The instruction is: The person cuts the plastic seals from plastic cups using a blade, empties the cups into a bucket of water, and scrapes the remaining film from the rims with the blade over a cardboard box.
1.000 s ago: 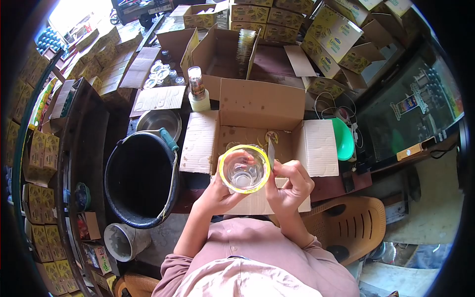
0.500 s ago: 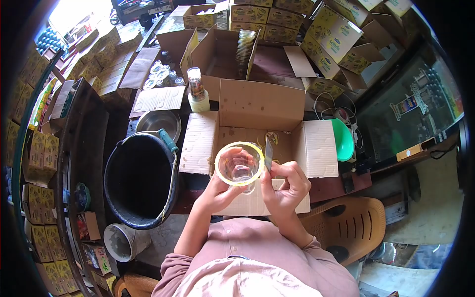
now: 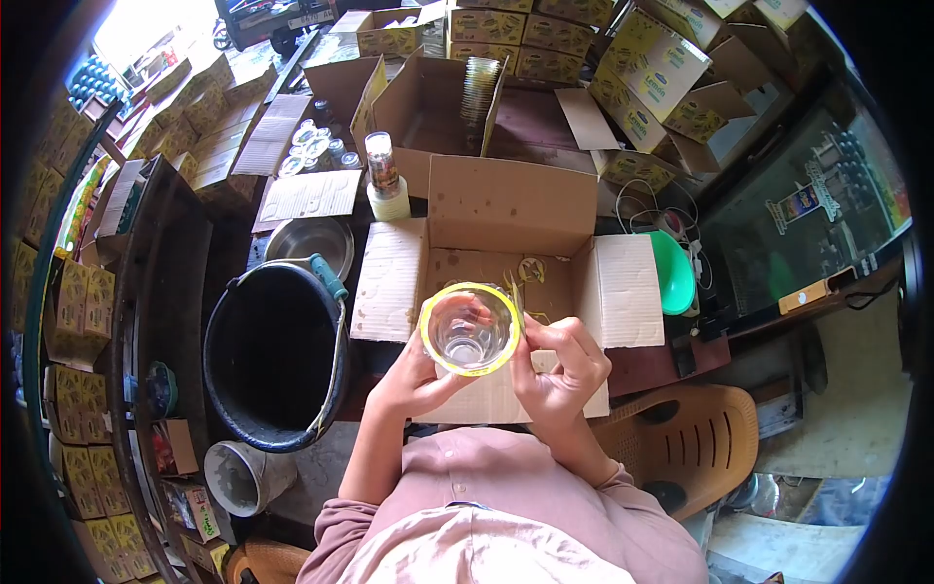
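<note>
My left hand (image 3: 416,378) is wrapped round a clear plastic cup (image 3: 467,348) with a yellow rim, its mouth tilted toward me. At the cup's right side my right hand (image 3: 559,375) pinches a thin, flat, blade-like piece (image 3: 515,292), seen nearly edge-on beside the rim. I cannot tell whether it touches the cup. Both hands are above the near side of an open cardboard box (image 3: 514,200). Curled yellow scraps (image 3: 531,270) lie inside that box.
A black bucket (image 3: 219,360) stands left of the box, a steel bowl (image 3: 341,243) behind it. Stacked cups (image 3: 389,201) and a filled jar (image 3: 382,161) stand behind the left flap. At right are a green bowl (image 3: 671,273) and a brown plastic chair (image 3: 725,438).
The cup has turned in my left hand, so its base now shows inside the rim. The thin piece in my right hand has tilted and moved slightly left.
</note>
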{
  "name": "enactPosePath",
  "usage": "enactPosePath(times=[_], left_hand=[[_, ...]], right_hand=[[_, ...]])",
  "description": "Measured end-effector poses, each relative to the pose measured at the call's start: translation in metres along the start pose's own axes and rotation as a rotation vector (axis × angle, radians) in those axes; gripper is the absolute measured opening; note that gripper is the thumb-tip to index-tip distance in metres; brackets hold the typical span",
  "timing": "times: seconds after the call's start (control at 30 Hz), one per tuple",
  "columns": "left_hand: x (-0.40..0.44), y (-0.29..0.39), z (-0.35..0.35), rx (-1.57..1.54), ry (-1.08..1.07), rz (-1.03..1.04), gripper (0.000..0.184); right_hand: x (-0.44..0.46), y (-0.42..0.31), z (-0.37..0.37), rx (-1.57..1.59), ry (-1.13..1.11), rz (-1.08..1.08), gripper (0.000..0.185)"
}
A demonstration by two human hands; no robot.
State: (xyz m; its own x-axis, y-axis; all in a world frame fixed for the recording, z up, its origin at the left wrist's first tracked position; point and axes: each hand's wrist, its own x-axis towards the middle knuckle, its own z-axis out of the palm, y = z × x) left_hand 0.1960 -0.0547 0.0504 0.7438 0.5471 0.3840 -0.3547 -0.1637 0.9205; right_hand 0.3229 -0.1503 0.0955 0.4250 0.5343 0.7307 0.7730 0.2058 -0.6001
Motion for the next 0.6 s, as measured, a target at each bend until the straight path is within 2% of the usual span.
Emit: enactPosePath(times=[0.13,0.27,0.43,0.6], left_hand=[[-0.001,-0.001,-0.001,0.027,-0.021,-0.023,0.065],[-0.001,-0.002,-0.002,0.001,-0.044,0.012,0.066],[0.001,-0.003,0.000,-0.121,-0.021,-0.007,0.065],[0.001,-0.002,0.000,-0.189,-0.014,-0.002,0.065]], right_hand=[[0.003,0.006,0.002,0.044,0.004,-0.025,0.024],[0.006,0.005,0.001,0.086,-0.024,0.037,0.022],[-0.001,0.009,-0.001,0.139,-0.008,0.107,0.019],[-0.004,0.005,-0.003,0.120,-0.019,0.082,0.019]])
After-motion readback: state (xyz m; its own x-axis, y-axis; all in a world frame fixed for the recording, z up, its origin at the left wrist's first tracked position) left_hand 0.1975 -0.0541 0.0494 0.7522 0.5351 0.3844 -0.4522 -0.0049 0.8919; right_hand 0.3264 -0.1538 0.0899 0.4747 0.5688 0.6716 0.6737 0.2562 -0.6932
